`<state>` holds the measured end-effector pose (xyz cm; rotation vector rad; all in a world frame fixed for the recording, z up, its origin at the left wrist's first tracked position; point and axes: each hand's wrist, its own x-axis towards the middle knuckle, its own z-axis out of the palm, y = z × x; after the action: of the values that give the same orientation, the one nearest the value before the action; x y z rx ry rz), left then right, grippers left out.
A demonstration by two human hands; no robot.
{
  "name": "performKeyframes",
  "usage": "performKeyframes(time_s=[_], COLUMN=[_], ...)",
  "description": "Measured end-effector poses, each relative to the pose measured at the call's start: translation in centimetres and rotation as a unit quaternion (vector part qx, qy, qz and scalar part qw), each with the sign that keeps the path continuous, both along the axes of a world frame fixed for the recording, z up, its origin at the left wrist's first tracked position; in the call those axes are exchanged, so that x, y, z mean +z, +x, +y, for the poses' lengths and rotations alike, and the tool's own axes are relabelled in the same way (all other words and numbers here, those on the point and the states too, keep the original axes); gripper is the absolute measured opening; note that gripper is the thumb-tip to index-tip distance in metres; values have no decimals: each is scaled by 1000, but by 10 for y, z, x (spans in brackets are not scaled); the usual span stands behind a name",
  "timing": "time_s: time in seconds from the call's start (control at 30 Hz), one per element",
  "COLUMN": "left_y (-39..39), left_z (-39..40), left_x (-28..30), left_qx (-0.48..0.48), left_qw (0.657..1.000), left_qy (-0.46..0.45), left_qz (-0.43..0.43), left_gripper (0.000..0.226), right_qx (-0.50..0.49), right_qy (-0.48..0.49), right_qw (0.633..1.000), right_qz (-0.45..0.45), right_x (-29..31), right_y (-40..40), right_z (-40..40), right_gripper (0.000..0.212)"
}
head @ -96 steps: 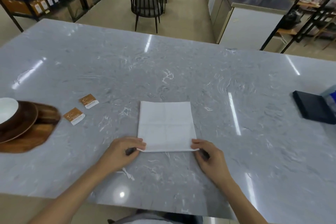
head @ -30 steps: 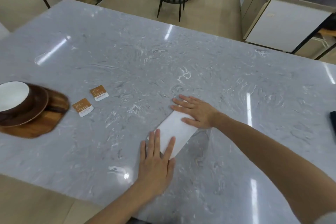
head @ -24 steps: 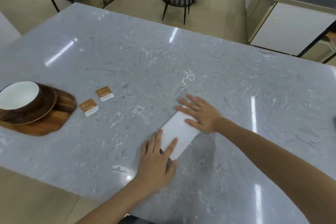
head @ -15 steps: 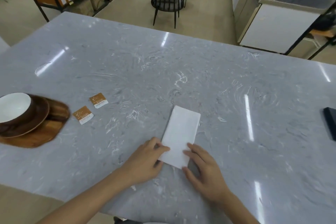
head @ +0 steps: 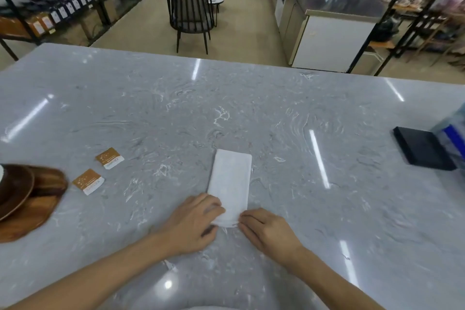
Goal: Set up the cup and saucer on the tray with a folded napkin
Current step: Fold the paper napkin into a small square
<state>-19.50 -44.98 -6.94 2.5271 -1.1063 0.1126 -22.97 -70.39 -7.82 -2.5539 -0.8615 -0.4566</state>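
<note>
Napkin (head: 230,181): white, folded to a narrow strip, flat on the table (head: 276,113). I judge it light, limp, creasable. My left hand (head: 195,221) and right hand (head: 269,231) pinch its near corners; best lifted there.

Single head-worn wide-angle view. Looks forward and down over a grey marble table (head: 276,113) from its near edge. Close range at bottom: left hand (head: 193,224), right hand (head: 269,231), folded napkin (head: 230,181). Left border cuts off the wooden tray (head: 30,211); right border, a black box (head: 422,148). Upper frame reaches a chair (head: 191,12) and shelving beyond. No second view.
</note>
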Motion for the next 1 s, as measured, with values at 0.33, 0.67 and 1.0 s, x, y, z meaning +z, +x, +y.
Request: performKeyframes(time_s=[0.33, 0.67, 1.0], left_y=[5, 13, 36], left_z=[1, -2, -15], left_x=[-4, -9, 3], left_qx=[82, 122, 188], left_qw=[959, 911, 882], left_qy=[-227, -317, -316], left_qz=[148, 234, 295], left_gripper=[62, 37, 15], right_qx=[-72, -67, -152], right_qy=[226, 211, 251], right_qw=[951, 939, 916], right_qz=[201, 262, 274], right_x=[50, 47, 28], right_y=[-5, 6, 31], right_z=[9, -18, 0], right_gripper=[18, 49, 23])
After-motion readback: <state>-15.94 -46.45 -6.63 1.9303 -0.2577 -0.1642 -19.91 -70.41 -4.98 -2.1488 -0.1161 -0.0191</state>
